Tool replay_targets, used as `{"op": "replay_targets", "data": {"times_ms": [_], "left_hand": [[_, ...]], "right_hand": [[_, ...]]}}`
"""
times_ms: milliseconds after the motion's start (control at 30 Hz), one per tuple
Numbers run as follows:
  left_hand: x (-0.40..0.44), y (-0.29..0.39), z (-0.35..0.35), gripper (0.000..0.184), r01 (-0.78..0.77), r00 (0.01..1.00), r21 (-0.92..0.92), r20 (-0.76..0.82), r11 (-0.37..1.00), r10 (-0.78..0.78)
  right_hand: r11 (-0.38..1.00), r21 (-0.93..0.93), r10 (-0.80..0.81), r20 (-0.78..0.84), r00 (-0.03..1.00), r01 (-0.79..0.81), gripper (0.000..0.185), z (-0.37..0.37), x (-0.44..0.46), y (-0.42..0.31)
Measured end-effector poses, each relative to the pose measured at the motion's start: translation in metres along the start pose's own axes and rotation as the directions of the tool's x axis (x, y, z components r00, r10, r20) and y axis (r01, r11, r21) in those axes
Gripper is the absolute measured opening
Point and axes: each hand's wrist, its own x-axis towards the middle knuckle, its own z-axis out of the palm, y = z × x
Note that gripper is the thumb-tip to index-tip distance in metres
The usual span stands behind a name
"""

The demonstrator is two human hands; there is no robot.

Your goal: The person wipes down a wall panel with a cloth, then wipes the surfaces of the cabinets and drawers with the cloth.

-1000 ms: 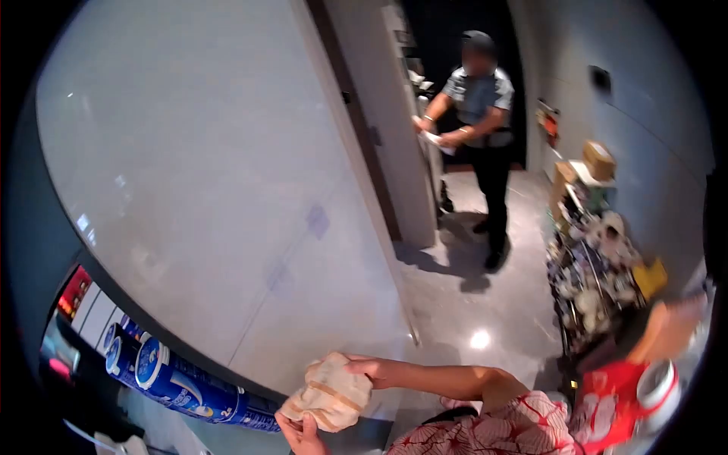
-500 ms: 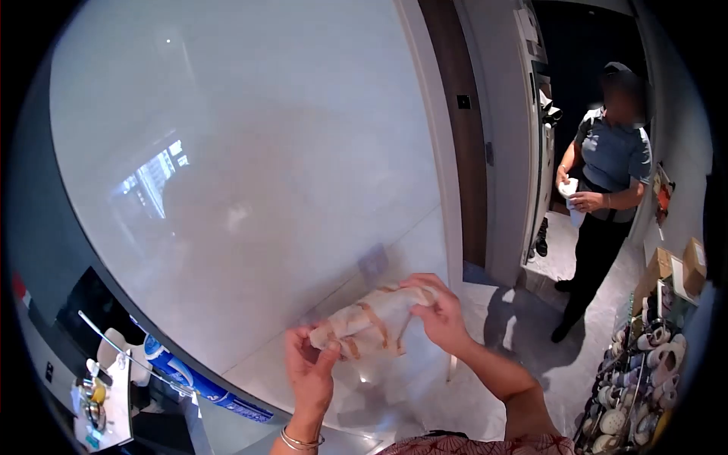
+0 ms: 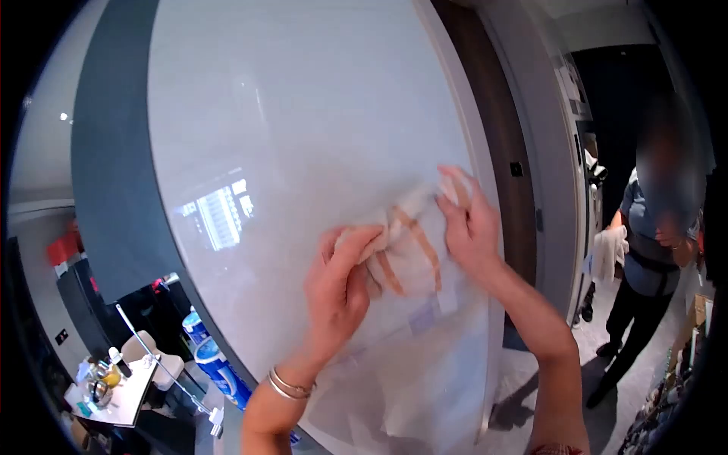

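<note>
A white cloth with tan stripes (image 3: 422, 254) is stretched between my two hands, in front of a glossy pale wall panel (image 3: 318, 136). My left hand (image 3: 340, 284), with bangles at the wrist, grips its bunched left end, fingers closed. The upper right corner is pinched by my right hand (image 3: 472, 231), which is a little higher. Below the hands the striped part hangs loose. Whether the cloth touches the panel, I cannot tell.
At right another person (image 3: 644, 250) stands in a passage holding a white cloth (image 3: 608, 254). A dark door (image 3: 497, 129) borders the panel. Left are blue packages (image 3: 220, 371), a white pole (image 3: 155, 360) and a cluttered table (image 3: 129, 412). A shoe rack (image 3: 667, 413) stands lower right.
Both my hands have risen with the cloth, which hangs more open between them. The view has turned left, and the other person's white cloth now hangs down.
</note>
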Motion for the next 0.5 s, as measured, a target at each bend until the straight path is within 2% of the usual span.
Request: {"op": "replay_targets", "data": {"times_ms": [33,67,133,167,233,267,300,333,367,400,433,467,500], "left_hand": [[0.02,-0.001,-0.009,0.061,-0.346,0.937,0.338,0.075,0.875,0.341],[0.037,-0.002,-0.015,0.061,-0.358,0.931,0.355,0.07,0.863,0.358],[0.057,-0.001,-0.024,0.059,-0.249,0.958,0.482,-0.006,0.84,0.287],[0.06,0.0,-0.024,0.059,-0.256,0.955,0.495,-0.006,0.83,0.298],[0.055,0.002,-0.025,0.057,-0.088,0.979,0.732,-0.061,0.675,0.193],[0.049,0.0,-0.021,0.06,-0.173,0.968,0.671,-0.02,0.721,0.251],[0.045,-0.004,-0.015,0.06,-0.179,0.967,0.681,-0.013,0.71,0.256],[0.04,-0.011,-0.008,0.065,-0.201,0.976,0.688,0.079,0.697,0.204],[0.035,-0.021,-0.004,0.071,-0.221,0.975,0.692,0.165,0.687,0.147],[0.039,-0.039,-0.004,0.08,-0.192,0.98,0.739,0.175,0.646,0.092],[0.042,-0.046,-0.006,0.08,-0.195,0.98,0.738,0.179,0.646,0.091],[0.046,-0.052,-0.01,0.08,-0.222,0.974,0.767,0.198,0.602,0.107],[0.049,-0.056,-0.011,0.08,-0.245,0.969,0.792,0.218,0.559,0.116]], "right_hand": [[0.983,-0.061,-0.18,-0.091,0.979,0.175,0.036,0.013,0.028,0.001],[0.985,-0.064,-0.165,-0.127,0.978,0.157,0.035,0.023,0.052,-0.003],[0.982,-0.108,-0.172,-0.199,0.965,0.153,0.032,0.05,0.089,-0.005],[0.974,-0.154,-0.202,-0.238,0.95,0.168,0.029,0.071,0.1,0.002],[0.953,-0.282,-0.153,-0.135,0.979,0.11,0.029,0.119,0.104,0.009],[0.956,-0.271,-0.153,-0.151,0.977,0.108,0.029,0.136,0.104,0.009],[0.945,-0.249,-0.249,-0.133,0.959,0.211,0.03,0.153,0.101,0.007],[0.922,-0.226,-0.345,-0.107,0.933,0.315,0.031,0.161,0.099,0.002],[0.923,-0.216,-0.347,-0.105,0.932,0.319,0.031,0.162,0.099,0.001],[0.928,-0.17,-0.33,0.043,0.943,0.333,0.033,0.157,0.105,0.0],[0.932,-0.128,-0.312,0.188,0.931,0.338,0.035,0.149,0.109,0.001],[0.931,-0.134,-0.312,0.185,0.932,0.338,0.035,0.141,0.111,-0.001],[0.961,0.005,-0.274,0.159,0.949,0.277,0.036,0.134,0.111,-0.002]]}}
